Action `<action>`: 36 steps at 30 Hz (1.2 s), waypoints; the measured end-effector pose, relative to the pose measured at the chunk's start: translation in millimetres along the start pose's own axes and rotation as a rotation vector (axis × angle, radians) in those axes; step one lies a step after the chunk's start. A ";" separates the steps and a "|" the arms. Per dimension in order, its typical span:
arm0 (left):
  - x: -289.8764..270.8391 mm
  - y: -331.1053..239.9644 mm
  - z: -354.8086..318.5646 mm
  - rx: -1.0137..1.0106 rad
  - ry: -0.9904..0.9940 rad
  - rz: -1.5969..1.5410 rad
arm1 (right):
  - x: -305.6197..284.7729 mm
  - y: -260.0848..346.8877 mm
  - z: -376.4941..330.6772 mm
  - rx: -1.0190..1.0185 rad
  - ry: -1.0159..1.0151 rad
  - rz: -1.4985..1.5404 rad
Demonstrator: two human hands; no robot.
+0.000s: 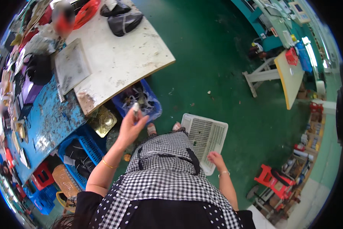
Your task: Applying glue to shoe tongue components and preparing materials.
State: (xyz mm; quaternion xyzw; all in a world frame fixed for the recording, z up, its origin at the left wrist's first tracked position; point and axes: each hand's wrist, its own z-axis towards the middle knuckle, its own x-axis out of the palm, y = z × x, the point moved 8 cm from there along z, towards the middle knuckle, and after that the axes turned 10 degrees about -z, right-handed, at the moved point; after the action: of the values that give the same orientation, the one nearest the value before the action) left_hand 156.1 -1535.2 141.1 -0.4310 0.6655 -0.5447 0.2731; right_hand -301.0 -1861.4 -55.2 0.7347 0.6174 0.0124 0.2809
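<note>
My left hand (132, 129) is raised beside the corner of the white tabletop, above the blue bin. Its thumb and fingers are closed on a small white-topped object (136, 107), too small to name. My right hand (216, 158) hangs over the near edge of the white plastic crate (224, 133), its fingers loosely bent and a little apart. Nothing shows in it. On the green floor ahead of my feet lies the crate, with slotted walls. Below the table, the blue bin (156, 111) holds tangled clear plastic scraps.
The stained white table (118, 57) carries black bags (125, 24) and a grey board (72, 65). A worn blue bench (51, 118) adjoins it, with a blue basket (88, 150) below. At right stand a yellow-edged table (289, 80) and a red stool (274, 181).
</note>
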 end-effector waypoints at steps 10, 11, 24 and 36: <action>84.6 11.7 95.7 -0.031 -0.016 0.156 | -123.6 42.5 95.4 -0.022 -0.178 -0.111; 101.9 13.7 104.9 -0.040 -0.015 0.166 | -135.9 31.1 114.7 -0.012 -0.190 -0.125; 303.2 149.7 187.3 -0.464 0.088 0.414 | -236.1 62.3 480.8 -0.062 -0.277 -0.254; 300.8 365.0 231.6 -0.845 0.058 0.287 | -195.1 -7.6 794.3 0.046 -0.339 -0.239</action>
State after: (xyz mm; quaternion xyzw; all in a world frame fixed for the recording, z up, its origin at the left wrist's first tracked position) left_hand 104.0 -1897.8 -237.2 -0.3927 0.8901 -0.1931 0.1271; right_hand -64.2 -2354.9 -663.0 0.6541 0.6441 -0.1588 0.3634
